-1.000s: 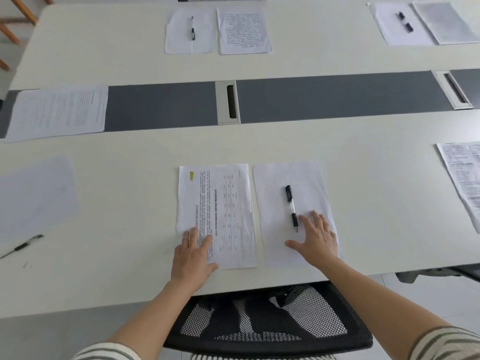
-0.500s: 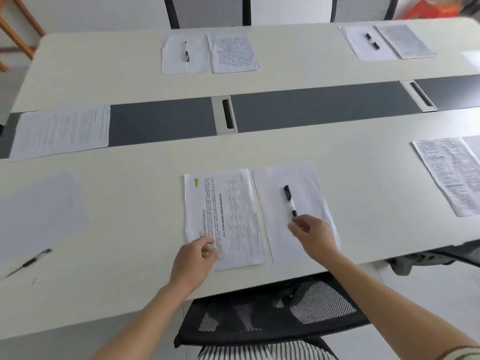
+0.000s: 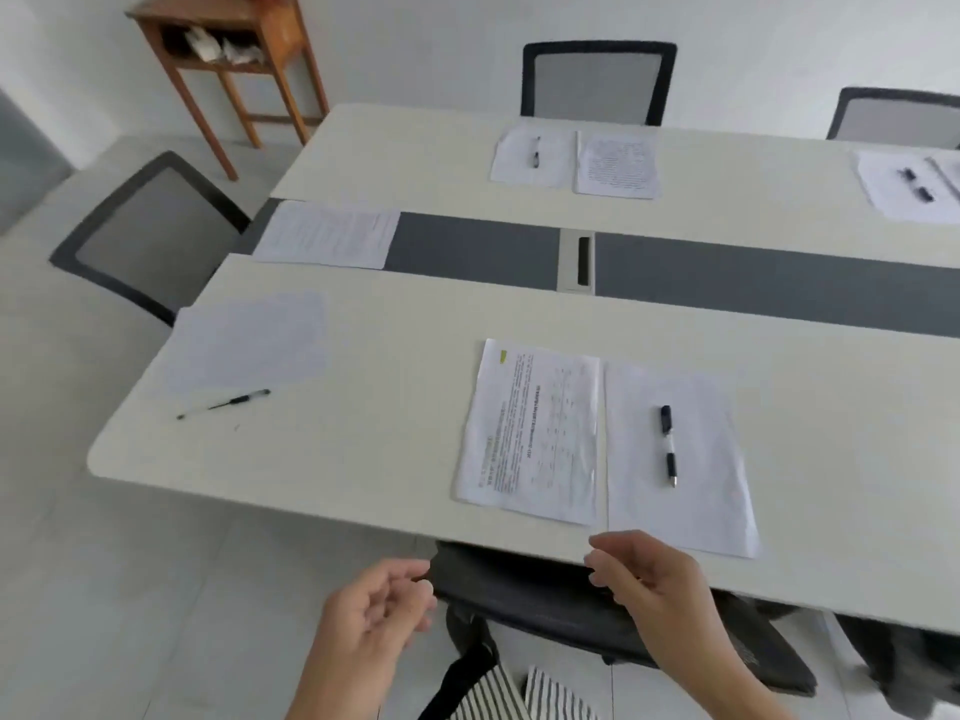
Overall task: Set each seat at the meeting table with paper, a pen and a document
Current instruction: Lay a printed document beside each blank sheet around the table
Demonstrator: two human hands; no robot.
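**A:** Head view, the only one. Both hands are off the desk [image 3: 395, 459], at its near edge. Left hand [image 3: 374, 610], grip: fingers loosely curled, nothing in them. Right hand [image 3: 649, 579], the same, hanging just near of the near sheet [image 3: 711, 491].

**B:** Near seat?

**A:** Looks set. The near document [image 3: 535, 433] lies flat. The near sheet is just right of it, their edges almost touching. The near pen [image 3: 668, 445] lies lengthwise on that sheet.

**B:** So where's the risk?

**A:** Left end. The end sheet [image 3: 249, 343] lies by the left edge. The end pen [image 3: 223, 404] is on bare desk just near of it, not on the paper. The end document [image 3: 327, 235] lies well apart on the far side, across the grey strip [image 3: 467, 252]. I judge that this seat needs tidying next.

**B:** What fails there?

**A:** These are loose single sheets on a smooth top.
- A one-handed drag could skew or crease the end document, or push the end sheet off the rounded left end.
- The end pen is round and lies near the corner, so a nudge from a sleeve or a sliding sheet could roll it to the floor.
- The right hand is close to the near sheet's corner, which lies by the edge. Brushing it while turning left could knock the finished set askew.
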